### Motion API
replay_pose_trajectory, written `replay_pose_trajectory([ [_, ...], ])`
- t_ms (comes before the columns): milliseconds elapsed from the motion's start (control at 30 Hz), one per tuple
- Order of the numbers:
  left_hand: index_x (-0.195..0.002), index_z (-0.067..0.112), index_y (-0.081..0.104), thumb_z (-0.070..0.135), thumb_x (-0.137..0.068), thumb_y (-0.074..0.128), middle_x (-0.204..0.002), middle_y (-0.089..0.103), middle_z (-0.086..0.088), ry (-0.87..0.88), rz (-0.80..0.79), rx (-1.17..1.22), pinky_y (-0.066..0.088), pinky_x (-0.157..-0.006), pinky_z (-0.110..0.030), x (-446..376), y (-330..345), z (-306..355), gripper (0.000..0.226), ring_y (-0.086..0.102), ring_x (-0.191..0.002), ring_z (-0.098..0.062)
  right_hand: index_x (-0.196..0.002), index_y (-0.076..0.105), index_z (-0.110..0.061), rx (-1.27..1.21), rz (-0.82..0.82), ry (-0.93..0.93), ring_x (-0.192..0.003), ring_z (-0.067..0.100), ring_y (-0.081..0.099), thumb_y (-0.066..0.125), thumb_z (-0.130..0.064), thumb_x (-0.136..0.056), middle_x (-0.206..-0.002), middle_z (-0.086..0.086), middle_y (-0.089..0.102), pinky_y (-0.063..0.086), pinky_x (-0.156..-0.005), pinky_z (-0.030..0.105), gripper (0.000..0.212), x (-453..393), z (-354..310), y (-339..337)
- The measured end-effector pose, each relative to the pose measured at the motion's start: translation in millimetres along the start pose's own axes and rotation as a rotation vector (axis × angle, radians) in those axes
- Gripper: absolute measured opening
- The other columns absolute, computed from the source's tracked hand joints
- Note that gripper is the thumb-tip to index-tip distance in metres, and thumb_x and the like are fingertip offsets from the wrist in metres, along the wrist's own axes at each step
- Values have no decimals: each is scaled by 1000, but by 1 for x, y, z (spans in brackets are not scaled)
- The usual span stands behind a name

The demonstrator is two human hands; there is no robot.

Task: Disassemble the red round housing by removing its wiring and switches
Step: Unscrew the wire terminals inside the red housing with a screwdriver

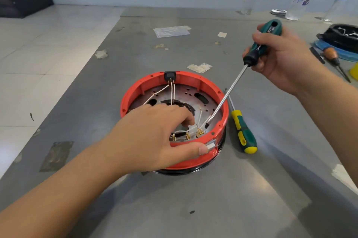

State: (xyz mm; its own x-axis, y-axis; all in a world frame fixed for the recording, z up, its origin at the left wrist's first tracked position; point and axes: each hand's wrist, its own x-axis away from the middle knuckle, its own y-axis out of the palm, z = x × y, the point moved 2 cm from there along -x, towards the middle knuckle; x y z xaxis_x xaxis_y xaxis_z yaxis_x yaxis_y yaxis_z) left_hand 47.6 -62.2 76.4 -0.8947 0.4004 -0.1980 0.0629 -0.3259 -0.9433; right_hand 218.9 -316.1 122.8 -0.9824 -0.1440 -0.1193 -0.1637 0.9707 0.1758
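Red round housing (174,121) sits mid table (193,208). Left hand (153,137) grips its near rim, fingers curled inside by white wires (172,92). Right hand (279,53) clamps green screwdriver (259,43), tip inside housing. Second screwdriver (244,131) lies beside.

The left hand (155,135) grips the red housing's (220,102) near rim; the right hand (279,57) holds a screwdriver (257,47), its tip among the wires (201,121) inside.
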Motion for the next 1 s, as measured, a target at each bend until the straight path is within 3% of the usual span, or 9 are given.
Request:
replay_pose_trajectory([
  [67, -115, 40, 62, 88, -81, 33, -91, 49, 31, -4, 29, -38, 36, -76, -23, 0, 2, 1, 65, 54, -92, 0, -117, 46, -17, 27, -34, -12, -73, 25, 66, 65, -13, -94, -70, 1, 68, 41, -48, 24, 30, 2, -4, 4],
  [167, -113, 41, 61, 88, -83, 31, -96, 55, 30, -9, 44, -98, 33, -76, -23, 0, 4, 2, 64, 49, -88, 2, -120, 43, -17, 47, -68, -31, -71, 27, 68, 65, -11, -95, -69, 1, 67, 40, -46, 25, 33, 3, -9, 7],
  [300, -112, 39, 63, 89, -83, 30, -90, 48, 29, -27, 52, -96, 31, -75, -24, -1, 3, 5, 67, 42, -83, 3, -118, 44, -18, 76, -103, -21, -85, 40, 54, 66, -13, -96, -70, 6, 68, 41, -46, 25, 32, 5, -15, 11],
  [500, -115, 43, 57, 95, -76, 23, -87, 42, 38, -87, -51, -82, 31, -76, -18, -3, 1, 7, 73, 47, -90, 0, -126, 42, -17, 94, -123, -27, -86, 41, 57, 66, -12, -97, -71, 5, 71, 42, -47, 25, 39, 8, -22, 13],
  [567, -112, 45, 52, 97, -73, 26, -94, 49, 36, -119, -77, -42, 36, -80, -17, -4, 1, 4, 70, 52, -95, -2, -125, 42, -18, 101, -132, -31, -85, 42, 53, 66, -13, -97, -72, 6, 72, 43, -46, 25, 37, 7, -23, 12],
  [667, -111, 48, 45, 100, -70, 33, -104, 56, 30, -158, -97, 27, 47, -86, -30, -6, 1, 1, 67, 58, -99, -4, -124, 46, -21, 102, -141, -38, -85, 42, 55, 68, -14, -95, -75, 8, 72, 43, -47, 26, 37, 6, -25, 10],
  [800, -141, 58, 32, 99, -74, 31, -127, 55, 32, -127, -113, 20, 41, -91, -27, -7, 2, 3, 78, 55, -112, 2, -126, 46, -22, 109, -168, -50, -80, 38, 62, 70, -18, -93, -84, 18, 72, 44, -50, 28, 41, 6, -27, 8],
  [1000, -144, 52, 45, 96, -80, 22, -132, 53, 31, -93, -94, -89, 35, -96, -22, -6, 7, 1, 81, 48, -120, 6, -127, 46, -21, 74, -179, -46, -83, 37, 69, 72, -20, -89, -88, 15, 71, 46, -49, 28, 46, 5, -26, 10],
])
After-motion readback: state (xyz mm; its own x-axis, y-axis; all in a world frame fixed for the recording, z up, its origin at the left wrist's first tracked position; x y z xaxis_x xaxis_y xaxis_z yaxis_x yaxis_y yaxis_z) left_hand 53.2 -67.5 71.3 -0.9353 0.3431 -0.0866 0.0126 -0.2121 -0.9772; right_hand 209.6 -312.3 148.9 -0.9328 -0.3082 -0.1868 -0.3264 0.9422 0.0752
